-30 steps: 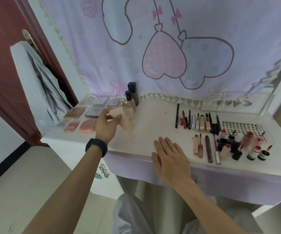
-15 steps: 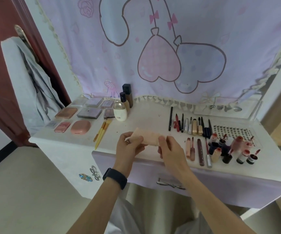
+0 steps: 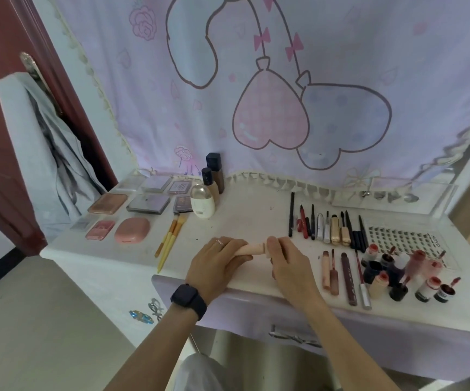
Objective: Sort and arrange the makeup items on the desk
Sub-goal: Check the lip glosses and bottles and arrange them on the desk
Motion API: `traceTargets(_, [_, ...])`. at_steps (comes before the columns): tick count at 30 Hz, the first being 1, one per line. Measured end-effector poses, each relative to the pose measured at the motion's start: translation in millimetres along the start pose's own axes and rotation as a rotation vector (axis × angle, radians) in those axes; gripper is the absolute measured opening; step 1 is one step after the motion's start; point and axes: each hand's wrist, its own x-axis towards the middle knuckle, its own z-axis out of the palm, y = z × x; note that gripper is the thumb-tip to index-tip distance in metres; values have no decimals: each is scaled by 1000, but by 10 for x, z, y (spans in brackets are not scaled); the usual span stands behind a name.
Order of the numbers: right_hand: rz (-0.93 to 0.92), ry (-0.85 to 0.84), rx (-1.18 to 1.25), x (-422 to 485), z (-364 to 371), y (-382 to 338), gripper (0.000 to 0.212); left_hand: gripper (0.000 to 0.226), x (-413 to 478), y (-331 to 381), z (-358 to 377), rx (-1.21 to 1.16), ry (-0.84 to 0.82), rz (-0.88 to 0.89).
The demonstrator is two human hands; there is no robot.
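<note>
Head view: left hand (image 3: 218, 263) and right hand (image 3: 286, 266) each curl round 1 end of the tube (image 3: 252, 248), low over the desk (image 3: 242, 218) near its front edge; a slackened grip could let it roll off.

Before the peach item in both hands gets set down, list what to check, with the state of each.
1. Grip of left hand on peach item: ok.
2. Pinch of right hand on its other end: ok.
3. Bare patch of desk behind the hands: ok.
4. Gap between yellow brushes and left hand: ok.
5. Gap between lip tubes and right hand: ok, but narrow.
6. Which group the peach item belongs with: cannot tell.
</note>
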Motion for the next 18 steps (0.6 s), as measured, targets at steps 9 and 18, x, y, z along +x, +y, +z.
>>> traceTargets(9, [-102,-36,0,-16,-25,25,18,46,-32,-54,39,-91,-44,-177])
traceTargets(18, [-108,-21,62,-57,-7,46,17,38,-58,-68,43,-71,-19,-185])
